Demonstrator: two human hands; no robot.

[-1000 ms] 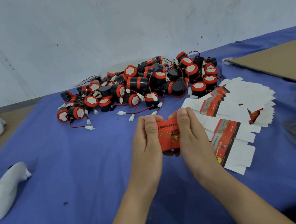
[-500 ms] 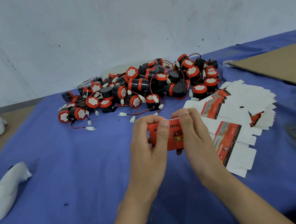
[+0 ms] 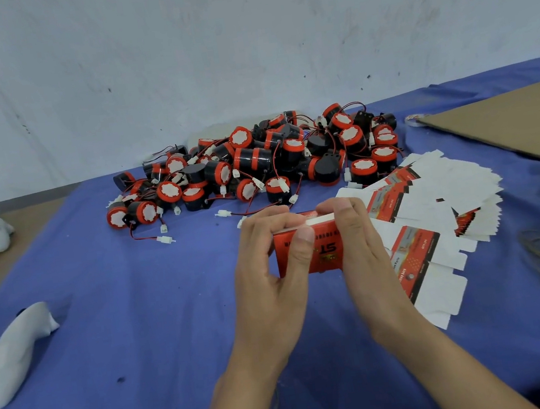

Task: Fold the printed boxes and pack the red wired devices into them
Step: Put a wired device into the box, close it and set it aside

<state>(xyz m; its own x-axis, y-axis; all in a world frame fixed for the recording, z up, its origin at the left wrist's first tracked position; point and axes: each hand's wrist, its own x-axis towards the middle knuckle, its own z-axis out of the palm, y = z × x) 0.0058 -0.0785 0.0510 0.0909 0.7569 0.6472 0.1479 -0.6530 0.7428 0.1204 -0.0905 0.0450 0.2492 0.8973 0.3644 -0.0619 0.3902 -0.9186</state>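
A scuffed, pale grey-white wall (image 3: 239,36) with dark specks fills the upper half of the frame. Below it, a table covered in blue cloth (image 3: 106,328) spans the lower half under soft, even light. A tan floor (image 3: 9,245) shows at the left edge, below a grey strip along the wall's foot.

One wide-angle view, taken from a camera worn on the person's head. It faces forward and down across a table under a blue cloth (image 3: 140,324). Both forearms come in from the bottom edge. The left hand (image 3: 270,273) and right hand (image 3: 361,254) meet near the centre, closest to the lens, holding a red printed box (image 3: 323,252). Farther off lies the pile of red wired devices (image 3: 256,165). Behind it a white wall (image 3: 239,36) fills the upper third. The table's far edge rises toward the right.
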